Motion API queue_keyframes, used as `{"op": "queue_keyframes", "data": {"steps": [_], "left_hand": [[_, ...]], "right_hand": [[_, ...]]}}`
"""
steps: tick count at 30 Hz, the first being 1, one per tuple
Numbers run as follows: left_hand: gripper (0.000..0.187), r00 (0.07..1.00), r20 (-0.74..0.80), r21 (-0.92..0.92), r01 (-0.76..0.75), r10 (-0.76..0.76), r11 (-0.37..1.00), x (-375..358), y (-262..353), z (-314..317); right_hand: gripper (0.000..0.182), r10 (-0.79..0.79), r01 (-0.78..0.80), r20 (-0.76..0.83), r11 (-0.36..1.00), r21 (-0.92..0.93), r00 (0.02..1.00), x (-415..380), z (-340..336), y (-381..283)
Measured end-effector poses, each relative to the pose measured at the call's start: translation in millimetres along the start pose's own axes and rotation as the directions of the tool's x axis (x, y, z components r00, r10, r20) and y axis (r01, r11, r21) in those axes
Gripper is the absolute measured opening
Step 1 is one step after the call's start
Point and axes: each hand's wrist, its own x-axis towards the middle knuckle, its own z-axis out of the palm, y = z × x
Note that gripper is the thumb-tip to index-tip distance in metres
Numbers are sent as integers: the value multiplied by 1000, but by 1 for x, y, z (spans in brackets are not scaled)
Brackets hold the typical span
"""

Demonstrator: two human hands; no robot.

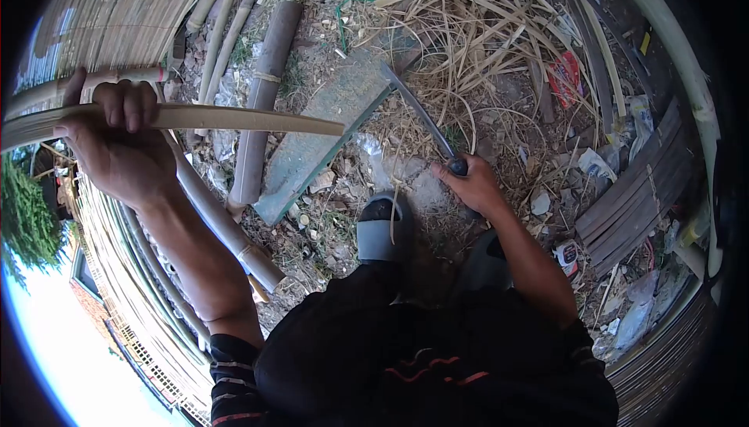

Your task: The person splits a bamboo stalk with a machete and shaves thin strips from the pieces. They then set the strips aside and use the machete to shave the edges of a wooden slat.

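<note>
A long, flat bamboo strip (242,119) runs from the left edge toward the middle, its pale tapered end pointing right. My left hand (125,134) is raised at the left with its fingers wrapped round this strip. Lower and to the right, my right hand (474,185) grips the dark handle of a long-bladed knife (421,112). The blade slants up and left, its tip over the far end of a green board (331,119) on the ground. The strip and the knife are apart.
Thick bamboo poles (265,99) lie left of the board. Curly bamboo shavings (476,29) are heaped at the top right. Dark slats (636,193) lie at the right. A slatted screen (117,9) stands upper left. My sandalled foot (382,232) is below the board.
</note>
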Motion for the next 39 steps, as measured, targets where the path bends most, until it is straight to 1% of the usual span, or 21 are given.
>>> {"op": "queue_keyframes", "data": {"steps": [4, 6, 10, 11, 12, 14, 16, 17, 18, 21, 23, 26, 27, 28, 29, 30, 32, 34, 36, 37, 39], "left_hand": [[33, 987, -75, -75, -148, 143, 986, -36, -43, 17], [38, 980, -100, -32, -175, 171, 984, -42, -52, 14], [70, 909, -219, 183, -318, 354, 930, -18, 17, 20], [66, 879, -178, 397, -347, 442, 850, -10, 44, 17], [43, 837, -207, 300, -438, 507, 847, -3, 64, 24], [35, 914, 111, -109, -379, 390, 919, 8, 94, -24], [16, 848, -47, 105, -522, 528, 847, -15, 92, 30], [29, 738, -147, 513, -513, 659, 688, -24, 86, 70], [32, 738, -124, 532, -515, 663, 672, -31, 88, 66], [38, 818, -127, 282, -512, 561, 811, -50, 98, 54], [38, 882, -53, 72, -465, 469, 883, -58, 102, 49], [35, 816, -228, 314, -455, 532, 833, -62, 96, 45], [29, 787, -219, 334, -495, 577, 802, -60, 93, 42], [27, 888, -104, -138, -459, 448, 878, -60, 91, 40], [27, 870, -128, -78, -488, 476, 870, -64, 92, 39], [27, 852, -146, -21, -510, 502, 860, -66, 93, 45], [27, 869, -115, 54, -478, 481, 877, -64, 95, 22], [42, 876, -163, 140, -435, 454, 890, -63, 98, 9], [41, 909, -93, -270, -416, 407, 868, -66, 93, 19], [43, 907, -108, -205, -422, 408, 883, -68, 98, 20], [37, 884, -152, -46, -454, 443, 890, -63, 97, 9]], "right_hand": [[53, -126, 121, -78, 990, -66, 989, 5, 3, 11], [69, -82, 97, -113, 986, 134, 990, -8, -4, -9], [67, -212, 228, -179, 971, 75, 961, -22, -18, -46], [64, -311, 313, -186, 950, -21, 932, -31, -20, -68], [62, -410, 394, -188, 912, -118, 893, -40, -21, -89], [58, -533, 525, -103, 846, -96, 840, -57, -18, -135], [48, -590, 588, 34, 807, 57, 807, -77, -9, -171], [48, -672, 671, 51, 741, 39, 739, -86, -3, -184], [48, -742, 742, 68, 670, 24, 667, -93, 4, -191], [48, -830, 822, 30, 555, 124, 556, -103, 21, -191], [48, -727, 714, 132, 687, 139, 674, -81, 28, -175], [51, -587, 562, 250, 810, 170, 770, -86, 23, -177], [52, -751, 740, 142, 660, 131, 645, -92, 20, -177], [53, -881, 880, 56, 472, 60, 469, -91, 20, -175], [56, -894, 892, 53, 449, 58, 446, -84, 25, -169], [56, -888, 886, 61, 458, 66, 455, -74, 32, -164], [58, -593, 608, 175, 793, -44, 786, -53, 40, -160], [59, -551, 571, 218, 820, -36, 806, -68, 33, -168], [58, -883, 884, 63, 467, 18, 465, -70, 28, -162], [58, -897, 897, -19, 441, 27, 442, -56, 39, -151], [55, -675, 678, 72, 729, -96, 735, -29, 50, -138]]}}
